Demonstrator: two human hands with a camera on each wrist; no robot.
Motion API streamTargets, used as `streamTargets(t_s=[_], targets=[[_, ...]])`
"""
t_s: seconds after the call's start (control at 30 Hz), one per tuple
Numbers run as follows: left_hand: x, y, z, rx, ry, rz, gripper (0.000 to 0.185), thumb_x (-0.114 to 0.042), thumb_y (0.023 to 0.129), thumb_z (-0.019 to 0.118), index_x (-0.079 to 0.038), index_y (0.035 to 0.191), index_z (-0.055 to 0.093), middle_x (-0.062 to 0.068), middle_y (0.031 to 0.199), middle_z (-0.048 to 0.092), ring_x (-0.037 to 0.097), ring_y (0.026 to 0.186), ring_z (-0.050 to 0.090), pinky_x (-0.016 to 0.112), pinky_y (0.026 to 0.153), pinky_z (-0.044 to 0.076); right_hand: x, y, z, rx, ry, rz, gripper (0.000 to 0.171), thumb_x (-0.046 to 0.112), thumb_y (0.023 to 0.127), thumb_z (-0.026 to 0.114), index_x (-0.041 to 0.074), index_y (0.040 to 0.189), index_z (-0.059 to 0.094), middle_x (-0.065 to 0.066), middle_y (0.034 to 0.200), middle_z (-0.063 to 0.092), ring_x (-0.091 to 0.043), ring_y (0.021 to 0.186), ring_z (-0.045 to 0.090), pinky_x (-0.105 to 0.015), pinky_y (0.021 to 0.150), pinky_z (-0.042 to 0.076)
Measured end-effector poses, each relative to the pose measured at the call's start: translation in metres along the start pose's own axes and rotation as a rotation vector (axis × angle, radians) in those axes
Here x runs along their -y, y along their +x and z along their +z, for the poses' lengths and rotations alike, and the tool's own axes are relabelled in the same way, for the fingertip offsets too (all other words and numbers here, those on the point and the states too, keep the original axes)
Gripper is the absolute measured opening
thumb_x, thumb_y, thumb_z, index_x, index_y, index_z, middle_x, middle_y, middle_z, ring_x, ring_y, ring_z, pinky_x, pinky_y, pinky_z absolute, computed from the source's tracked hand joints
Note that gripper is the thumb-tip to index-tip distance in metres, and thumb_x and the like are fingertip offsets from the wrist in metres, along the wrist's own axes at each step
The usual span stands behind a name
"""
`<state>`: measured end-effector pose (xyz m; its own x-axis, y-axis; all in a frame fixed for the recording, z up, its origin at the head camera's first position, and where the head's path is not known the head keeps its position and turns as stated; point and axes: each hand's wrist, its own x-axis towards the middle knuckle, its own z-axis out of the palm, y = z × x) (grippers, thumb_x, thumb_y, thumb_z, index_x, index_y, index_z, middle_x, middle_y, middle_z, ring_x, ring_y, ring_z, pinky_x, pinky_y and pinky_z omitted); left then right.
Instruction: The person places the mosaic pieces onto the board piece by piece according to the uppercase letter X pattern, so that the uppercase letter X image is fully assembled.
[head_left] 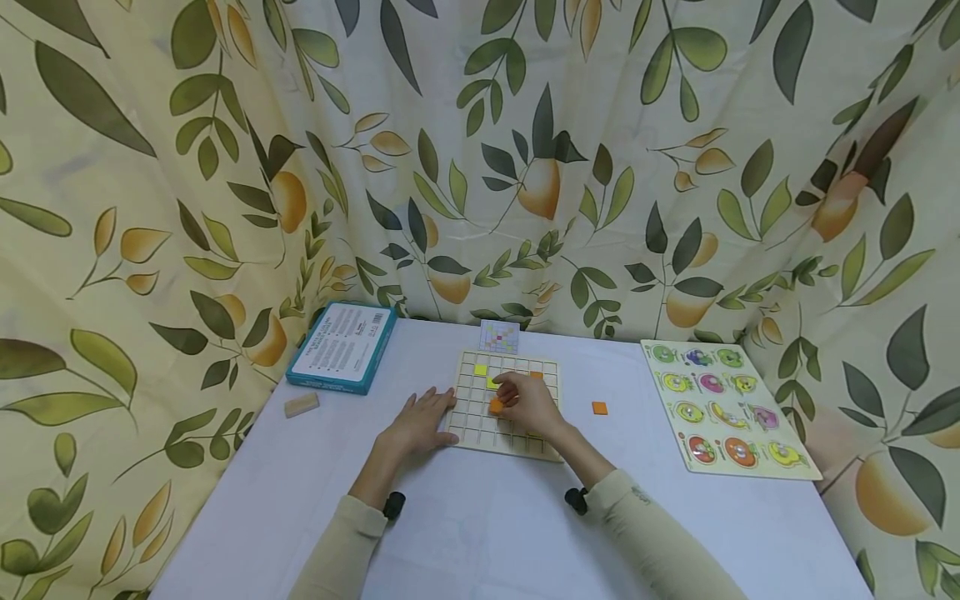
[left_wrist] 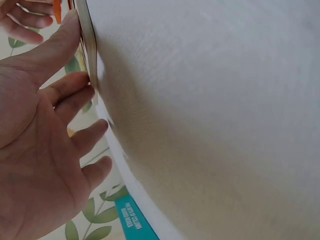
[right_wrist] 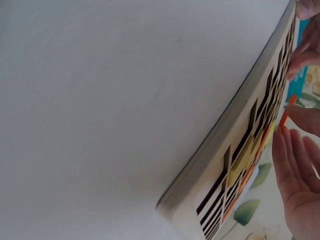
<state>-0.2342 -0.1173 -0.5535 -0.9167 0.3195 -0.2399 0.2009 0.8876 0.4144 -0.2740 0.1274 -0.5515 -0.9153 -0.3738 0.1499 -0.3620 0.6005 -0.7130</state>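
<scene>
A light wooden grid board [head_left: 467, 427] lies flat in the middle of the white table. My left hand [head_left: 417, 425] touches its left edge, fingers spread and loosely extended; the left wrist view shows nothing in that palm. Over the board, my right hand [head_left: 531, 408] pinches a thin orange square tile [right_wrist: 285, 117] between thumb and fingers. Yellow tiles [head_left: 480, 370] and an orange tile [head_left: 536, 375] sit in the grid, partly hidden by the right hand. One loose orange tile [head_left: 600, 408] rests on the cloth right of the board.
Behind the board lies a small card [head_left: 499, 337] with a coloured grid pattern. A teal box [head_left: 343, 346] and a small beige block [head_left: 302, 406] are at the left. A fruit picture board [head_left: 678, 442] lies at the right. Leaf-printed curtain [head_left: 510, 250] encloses the back and sides.
</scene>
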Motion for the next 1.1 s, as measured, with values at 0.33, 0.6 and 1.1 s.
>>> streamTargets(t_s=[0.33,0.6,1.1], targets=[[0.003,0.003,0.002,0.006,0.006,0.007,0.082,-0.043,0.093,0.078,-0.017,0.161,0.04,0.004,0.17,0.033,0.028,0.16,0.017,0.053,0.131,0.01,0.0,0.006,0.007,0.044,-0.046,0.029,0.054,-0.008,0.074,0.087,0.002,0.125,0.07,-0.004,0.097,0.073,-0.014,0.086,0.069,-0.033,0.081,0.062],[0.004,0.0,0.002,-0.008,0.003,0.022,0.081,-0.042,0.094,0.077,-0.015,0.161,0.04,0.006,0.169,0.035,0.03,0.16,0.019,0.054,0.131,0.01,-0.001,0.01,0.011,0.053,-0.065,0.015,0.049,-0.007,0.075,0.088,0.001,0.12,0.072,-0.005,0.097,0.074,-0.015,0.087,0.07,-0.034,0.081,0.062],[0.003,-0.002,0.001,-0.02,-0.02,0.03,0.08,-0.04,0.094,0.078,-0.014,0.159,0.042,0.007,0.168,0.035,0.03,0.16,0.019,0.054,0.131,0.009,0.002,0.006,0.001,0.044,-0.091,-0.015,0.044,-0.007,0.077,0.084,0.001,0.119,0.073,-0.007,0.098,0.075,-0.02,0.089,0.072,-0.037,0.08,0.061]])
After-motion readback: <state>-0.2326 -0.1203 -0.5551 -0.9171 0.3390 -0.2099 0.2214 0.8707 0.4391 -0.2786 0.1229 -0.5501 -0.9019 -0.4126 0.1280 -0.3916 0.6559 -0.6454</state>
